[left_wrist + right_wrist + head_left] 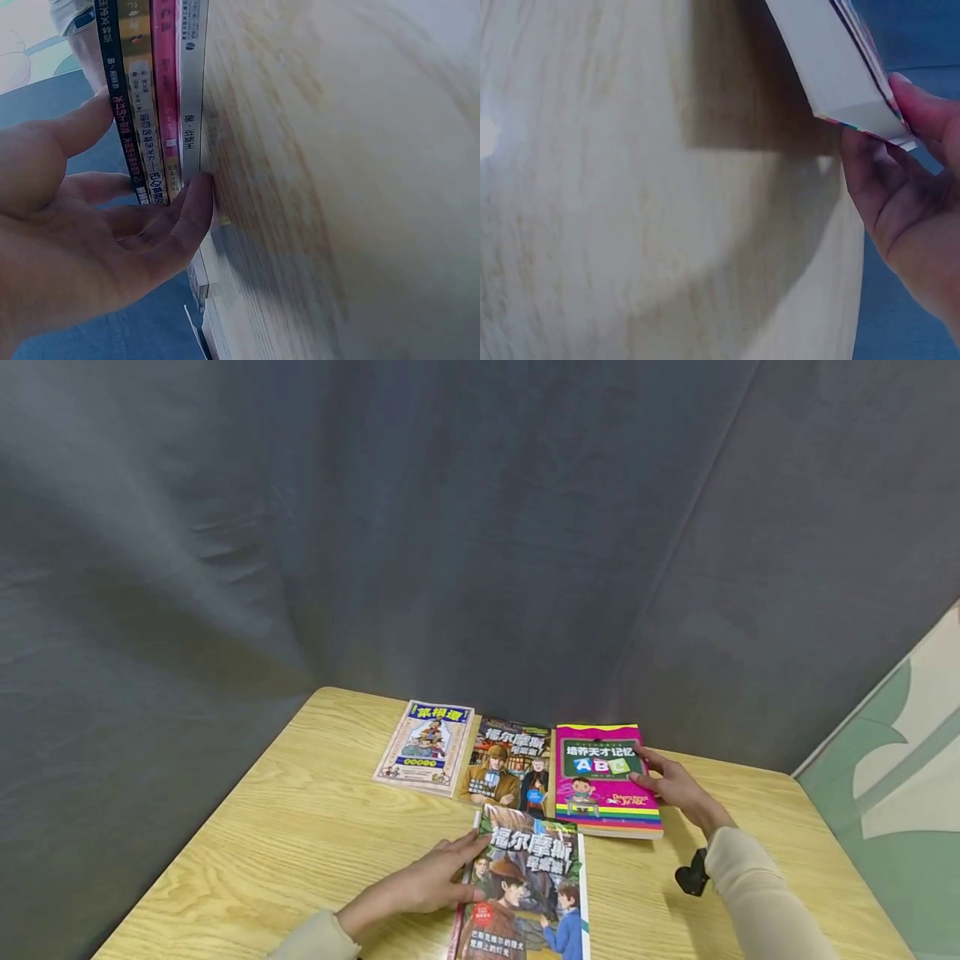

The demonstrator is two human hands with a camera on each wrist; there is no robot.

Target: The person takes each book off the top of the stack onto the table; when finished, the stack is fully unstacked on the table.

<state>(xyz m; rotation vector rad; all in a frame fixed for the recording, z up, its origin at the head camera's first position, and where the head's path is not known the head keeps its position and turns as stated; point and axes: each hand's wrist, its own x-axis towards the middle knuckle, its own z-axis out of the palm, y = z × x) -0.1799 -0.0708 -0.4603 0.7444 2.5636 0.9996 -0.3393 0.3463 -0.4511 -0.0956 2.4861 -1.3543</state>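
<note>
My right hand [681,789] pinches the right side of a thick pink ABC book [600,793]. In the right wrist view the thumb lies by its cover and the fingers bend at the book's [832,67] lower side. Nearer me, my left hand [427,877] touches the left side of a stack of books [525,893], topped by a detective-story book. The left wrist view shows the stack's several spines [154,90], the thumb against the uppermost one and a fingertip beside the lowest, near the table.
Left of the pink book lies another detective-story book [513,764], and farther left a pale book [426,747] with a blue-and-yellow title. A small black heart-shaped thing [692,872] is by the right wrist. Dark cloth [480,543] hangs behind the wooden table [300,827].
</note>
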